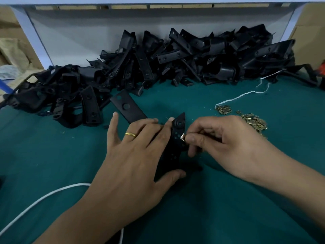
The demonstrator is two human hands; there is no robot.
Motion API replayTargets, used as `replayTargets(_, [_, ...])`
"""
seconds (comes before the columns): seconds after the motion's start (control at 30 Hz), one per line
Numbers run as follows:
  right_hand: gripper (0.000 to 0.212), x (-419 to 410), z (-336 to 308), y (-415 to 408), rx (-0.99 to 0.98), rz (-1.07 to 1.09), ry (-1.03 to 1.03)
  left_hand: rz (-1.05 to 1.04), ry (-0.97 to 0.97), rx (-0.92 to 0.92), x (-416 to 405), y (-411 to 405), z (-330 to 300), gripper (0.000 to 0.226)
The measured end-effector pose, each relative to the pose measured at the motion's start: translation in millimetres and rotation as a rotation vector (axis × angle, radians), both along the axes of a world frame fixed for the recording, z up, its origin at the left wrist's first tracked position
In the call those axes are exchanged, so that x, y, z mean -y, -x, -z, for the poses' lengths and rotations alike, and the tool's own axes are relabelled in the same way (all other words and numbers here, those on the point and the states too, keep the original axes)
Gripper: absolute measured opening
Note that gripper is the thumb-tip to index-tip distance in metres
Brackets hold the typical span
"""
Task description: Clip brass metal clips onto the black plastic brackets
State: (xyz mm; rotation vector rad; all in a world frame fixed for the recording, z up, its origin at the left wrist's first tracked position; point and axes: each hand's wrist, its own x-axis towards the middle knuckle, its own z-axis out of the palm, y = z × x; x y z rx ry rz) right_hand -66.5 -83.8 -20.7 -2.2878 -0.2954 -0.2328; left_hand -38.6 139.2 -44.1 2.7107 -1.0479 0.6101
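- Left hand (139, 152) grips a black plastic bracket (173, 145) mid-table (52, 155).
- Right hand (226, 143) pinches a brass clip (182, 137) against the bracket's edge.
- Loose brass clips (253, 120) lie near the right edge.

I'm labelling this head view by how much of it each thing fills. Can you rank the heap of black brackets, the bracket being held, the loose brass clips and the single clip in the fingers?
1. Heap of black brackets
2. Held bracket; nearness to the camera enlarges it
3. Loose brass clips
4. Pinched clip
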Motion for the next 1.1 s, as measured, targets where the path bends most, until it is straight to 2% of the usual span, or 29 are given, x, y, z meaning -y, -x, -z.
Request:
replayTargets(0.13, [0.014, 7, -8, 2, 0.068, -0.038, 0.177, 0.03, -0.001, -0.007, 1, 2, -1, 0.087])
replayTargets(0.2, [0.016, 9, -6, 2, 0.083, -0.052, 0.171, 0.057, 0.011, -0.016, 2, 3, -1, 0.087])
replayTargets(0.4, [0.022, 3, 16, -9, 0.047, -0.121, -0.261, 0.104, 0.082, -0.079, 0, 4, 0, 0.086])
replayTargets(0.5, [0.023, 2, 19, -14, 0.089, -0.104, -0.274, 0.097, 0.13, -0.161, 2, 4, 0, 0.089])
replayTargets(0.63, [0.033, 26, 1, -16, 0.176, -0.007, -0.153, 0.061, 0.262, -0.295, 0, 3, 2, 0.094])
replayTargets(0.73, [0.031, 68, -8, -18, 0.278, 0.285, 0.004, -0.038, 0.368, -0.409, -5, -2, 1, 0.099])
replayTargets(0.83, [0.024, 101, -6, -22, 0.277, 0.512, 0.169, -0.121, 0.423, -0.46, -6, -6, 1, 0.108])
replayTargets(0.9, [0.02, 112, 1, -28, 0.232, 0.52, 0.279, -0.149, 0.427, -0.459, -5, -5, 0, 0.108])
replayTargets(0.97, [0.02, 115, 11, -35, 0.182, 0.484, 0.367, -0.172, 0.326, -0.377, -4, -3, -1, 0.109])
replayTargets(1.03, [0.027, 113, 18, -40, 0.122, 0.46, 0.44, -0.173, 0.272, -0.291, -5, -2, 0, 0.106])
replayTargets(1.1, [0.034, 110, 23, -44, 0.062, 0.445, 0.522, -0.157, 0.271, -0.282, -6, -3, 0, 0.106])
